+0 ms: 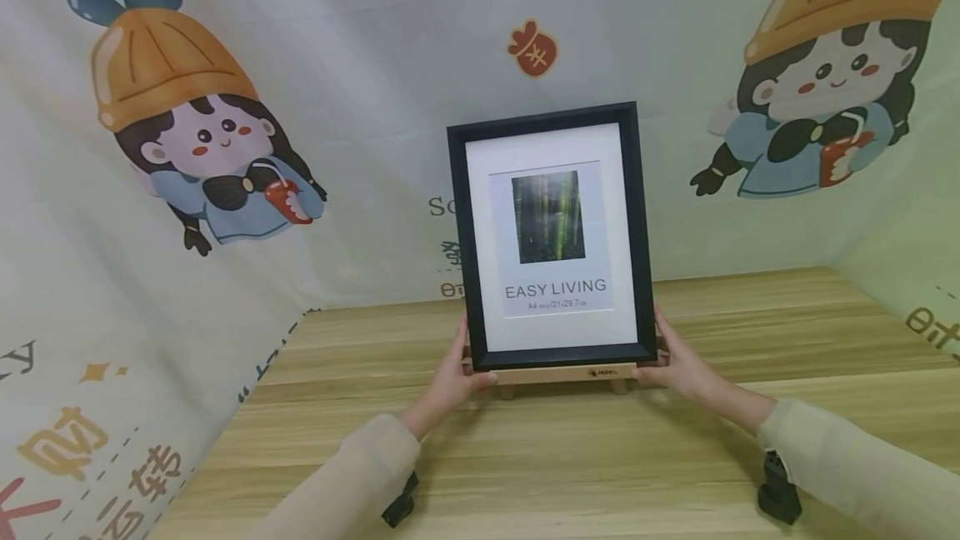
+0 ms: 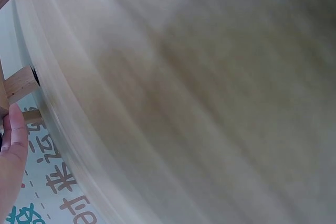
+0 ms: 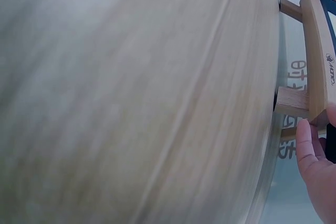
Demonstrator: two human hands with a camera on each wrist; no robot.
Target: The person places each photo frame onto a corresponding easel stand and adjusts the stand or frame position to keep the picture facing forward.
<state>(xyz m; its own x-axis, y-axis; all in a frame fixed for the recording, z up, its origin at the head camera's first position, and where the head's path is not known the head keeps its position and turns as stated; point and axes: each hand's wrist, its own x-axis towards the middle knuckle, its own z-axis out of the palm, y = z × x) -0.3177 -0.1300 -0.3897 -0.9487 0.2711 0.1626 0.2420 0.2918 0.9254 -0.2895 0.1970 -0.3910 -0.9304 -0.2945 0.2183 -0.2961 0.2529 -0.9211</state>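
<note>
A black picture frame (image 1: pixel 459 248) with a white mat and an "EASY LIVING" print stands leaning slightly back on a small wooden tabletop easel (image 1: pixel 562 374). My left hand (image 1: pixel 459 375) grips the left end of the easel's ledge, thumb in front, at the frame's lower left corner. At the opposite corner, my right hand (image 1: pixel 678 367) holds the ledge's right end the same way. In the right wrist view, the easel ledge (image 3: pixel 316 51) and its short legs show, with fingers curled at the end. Parts of the fingers are hidden behind the frame.
The easel stands on a wood-grain table (image 1: pixel 570 457). Behind it hangs a pale cloth backdrop (image 1: pixel 390 107) printed with cartoon children and lettering. Black devices (image 1: pixel 778 490) are strapped under both sleeves.
</note>
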